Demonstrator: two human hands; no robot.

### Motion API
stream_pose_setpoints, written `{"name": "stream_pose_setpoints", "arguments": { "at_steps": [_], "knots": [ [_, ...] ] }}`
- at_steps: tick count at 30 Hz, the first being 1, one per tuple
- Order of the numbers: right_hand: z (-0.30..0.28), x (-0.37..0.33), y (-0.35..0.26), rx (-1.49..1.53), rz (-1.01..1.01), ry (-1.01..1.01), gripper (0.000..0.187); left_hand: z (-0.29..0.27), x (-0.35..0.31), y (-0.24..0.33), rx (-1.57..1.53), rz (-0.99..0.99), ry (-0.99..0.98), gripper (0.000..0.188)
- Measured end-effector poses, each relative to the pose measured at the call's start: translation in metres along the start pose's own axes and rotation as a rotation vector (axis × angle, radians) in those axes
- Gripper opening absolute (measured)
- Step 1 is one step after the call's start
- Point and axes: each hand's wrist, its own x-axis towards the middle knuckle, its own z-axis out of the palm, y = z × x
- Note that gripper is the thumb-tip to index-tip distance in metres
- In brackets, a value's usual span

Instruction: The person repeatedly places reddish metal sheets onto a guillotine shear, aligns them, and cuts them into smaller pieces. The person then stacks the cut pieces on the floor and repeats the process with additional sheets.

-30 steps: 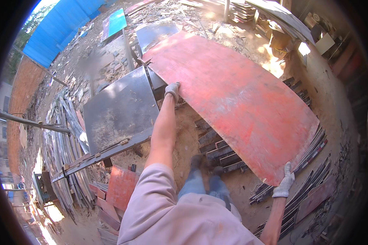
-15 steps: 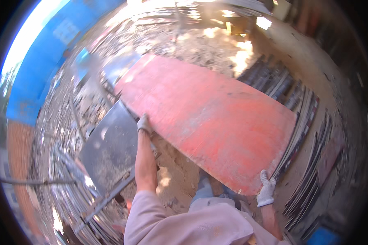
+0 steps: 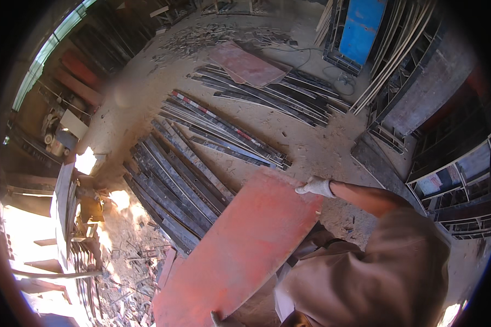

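Note:
I hold a large red plywood sheet [image 3: 240, 240], worn and scuffed, slanting from the middle of the head view down to its lower edge. My right hand [image 3: 316, 186], in a whitish glove, grips the sheet's far right corner, fingers over the edge. My left hand [image 3: 218, 319] shows only in part at the lower edge, with the thumb over the sheet's near edge; its fingers are hidden beneath. Just beyond the sheet lies a stack of dark boards [image 3: 172, 185], partly covered by it.
Long dark strips [image 3: 223, 128] lie on the dirt floor ahead. Past them, reddish panels [image 3: 248, 64] rest on another strip pile [image 3: 278, 92]. Metal-framed panels [image 3: 447, 180] and a blue panel [image 3: 363, 30] stand at right. Wood scraps [image 3: 128, 289] litter the lower left.
My view has swung right, from the blue wall and outdoor scrap to the stacked strips and framed panels. The red sheet has turned with me, both hands still on it.

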Motion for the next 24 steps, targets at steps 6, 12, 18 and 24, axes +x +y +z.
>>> {"name": "stream_pose_setpoints", "arguments": {
  "at_steps": [6,12,18,24],
  "knots": [
    [-0.121,0.022,0.163,0.15,0.349,0.055,0.079,0.149,-0.03,-0.078,0.129,-0.148,-0.166,0.019],
    [-0.252,-0.02,0.351,0.639,0.591,0.167,0.067,0.364,-0.094,-0.192,0.356,-0.342,-0.344,0.023],
    [-0.272,-0.087,0.482,0.898,0.675,0.44,0.063,0.522,-0.083,-0.323,0.905,0.006,-0.857,0.015],
    [-0.208,-0.098,0.518,1.164,0.655,0.613,0.06,0.71,-0.123,-0.358,1.154,-0.038,-1.014,0.02]
  ]
}}
